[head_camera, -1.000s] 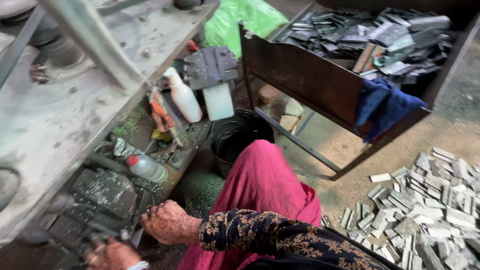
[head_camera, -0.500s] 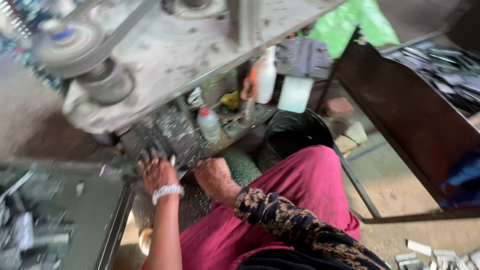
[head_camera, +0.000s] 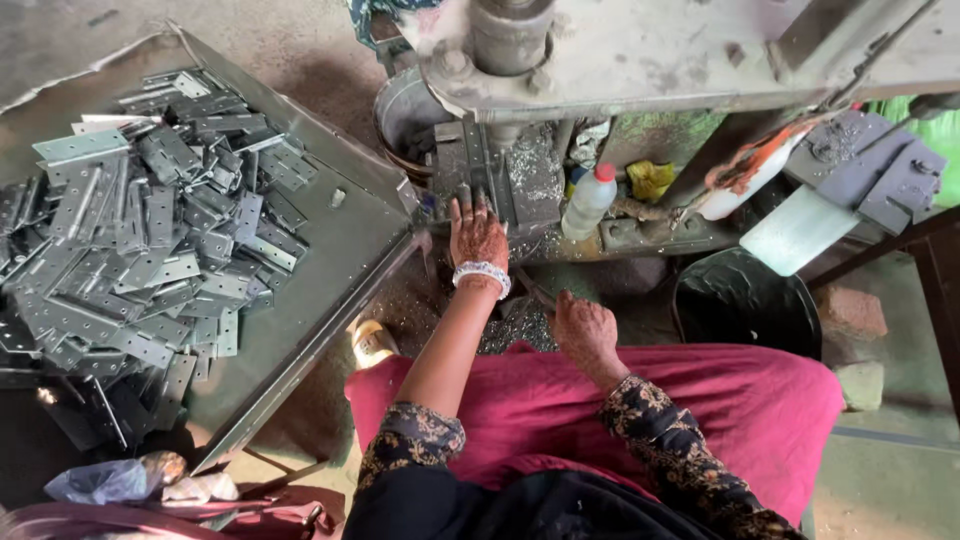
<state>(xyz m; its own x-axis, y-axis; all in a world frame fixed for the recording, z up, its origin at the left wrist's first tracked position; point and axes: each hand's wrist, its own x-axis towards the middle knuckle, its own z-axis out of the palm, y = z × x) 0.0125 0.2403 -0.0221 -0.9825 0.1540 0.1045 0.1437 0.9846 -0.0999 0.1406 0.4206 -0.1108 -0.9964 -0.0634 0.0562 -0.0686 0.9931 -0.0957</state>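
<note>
Seated at a metal press, knees draped in magenta cloth (head_camera: 700, 400), sleeves of dark patterned fabric. Right hand (head_camera: 585, 335) resting just beyond the knee, fingers curled loosely downward over a scatter of metal shavings (head_camera: 510, 330); whether anything is pinched there, cannot tell. Left hand (head_camera: 477, 235), wrist ringed by a white beaded bracelet (head_camera: 483, 275), stretched farther out, fingers spread and fingertips pressed against the dark die block (head_camera: 500, 180) at the base of the press. To the right of that hand, a clear plastic bottle (head_camera: 588, 203) with a red cap, standing tilted among grit; beyond it a yellow rag (head_camera: 650, 180) and a white bottle (head_camera: 750, 180) lying slantwise. Black bucket (head_camera: 745, 300) near the right knee. On the left, a slanted steel tray (head_camera: 330, 250) heaped with flat grey hinge plates (head_camera: 130, 230). Overhead and far, the pale worn table (head_camera: 680, 50) of the press with its round ram column (head_camera: 512, 35).
</note>
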